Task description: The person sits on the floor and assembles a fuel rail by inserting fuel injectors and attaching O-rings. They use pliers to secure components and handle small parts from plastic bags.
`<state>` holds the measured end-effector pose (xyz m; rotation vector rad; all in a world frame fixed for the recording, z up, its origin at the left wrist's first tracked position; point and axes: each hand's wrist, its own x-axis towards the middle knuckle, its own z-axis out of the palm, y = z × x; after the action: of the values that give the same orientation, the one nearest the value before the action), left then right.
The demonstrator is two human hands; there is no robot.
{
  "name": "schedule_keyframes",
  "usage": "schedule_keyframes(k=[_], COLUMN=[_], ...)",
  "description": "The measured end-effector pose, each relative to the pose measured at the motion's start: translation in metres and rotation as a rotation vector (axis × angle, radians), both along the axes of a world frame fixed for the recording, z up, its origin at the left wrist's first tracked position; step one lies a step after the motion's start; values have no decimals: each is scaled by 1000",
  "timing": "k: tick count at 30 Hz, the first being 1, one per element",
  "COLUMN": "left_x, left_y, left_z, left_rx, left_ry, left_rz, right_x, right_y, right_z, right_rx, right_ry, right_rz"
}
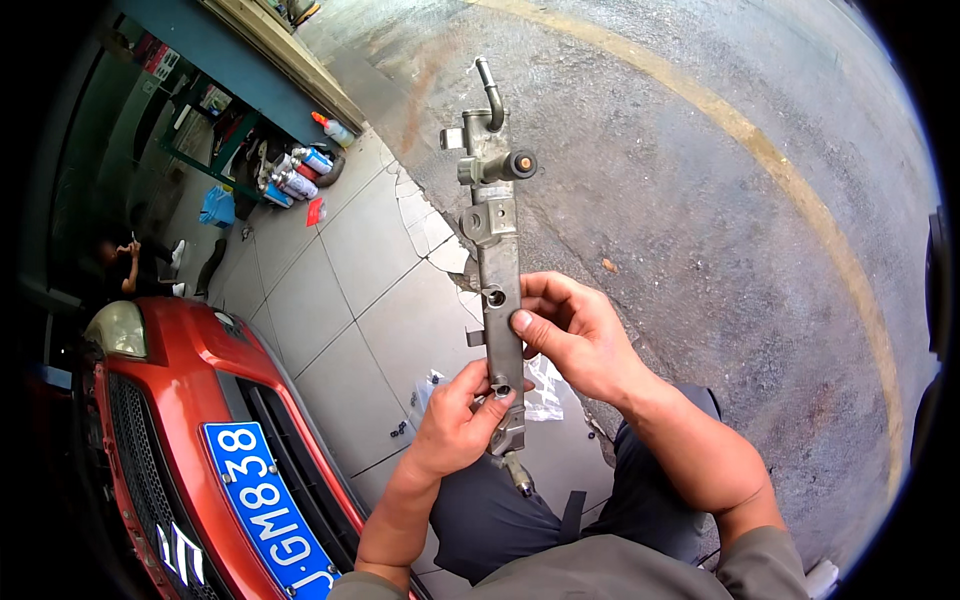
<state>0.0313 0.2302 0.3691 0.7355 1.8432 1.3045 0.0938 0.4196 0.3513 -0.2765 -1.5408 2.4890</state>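
A long grey metal fuel rail (pixel 500 250) stands almost upright in the picture, held in both hands above my knees. A bent pipe (pixel 491 95) sticks out of its far end, with a round black fitting (pixel 521 164) just below. Two round ports show along its body. My left hand (pixel 459 421) grips the lower part, thumb beside the lower port. On the right edge, my right hand (pixel 570 330) pinches the rail near the upper port, thumb in front and fingers partly hidden behind. A small tan and metal nozzle-like piece (pixel 518 474) projects from the near end.
A red car's front (pixel 210 370) with a blue plate stands at the left. Clear plastic bags (pixel 543 390) and small black parts (pixel 398 429) lie on the tiles. Spray cans (pixel 296 184) and a blue container (pixel 217 206) stand further back. Another person (pixel 130 265) sits at far left.
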Motion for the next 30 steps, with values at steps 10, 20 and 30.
schedule_keyframes(k=[10, 20, 30], left_x=[-3, -9, -10], left_y=[11, 17, 5], left_z=[-16, -30, -22], left_rx=[-36, 11, -23], left_ry=[93, 126, -175], left_rz=[29, 8, 16], right_x=[-11, -12, -18], right_y=[2, 5, 2], right_z=[-15, -21, -21], right_rx=[71, 166, 157], right_ry=[-30, -71, -178], right_rz=[-91, -164, -115])
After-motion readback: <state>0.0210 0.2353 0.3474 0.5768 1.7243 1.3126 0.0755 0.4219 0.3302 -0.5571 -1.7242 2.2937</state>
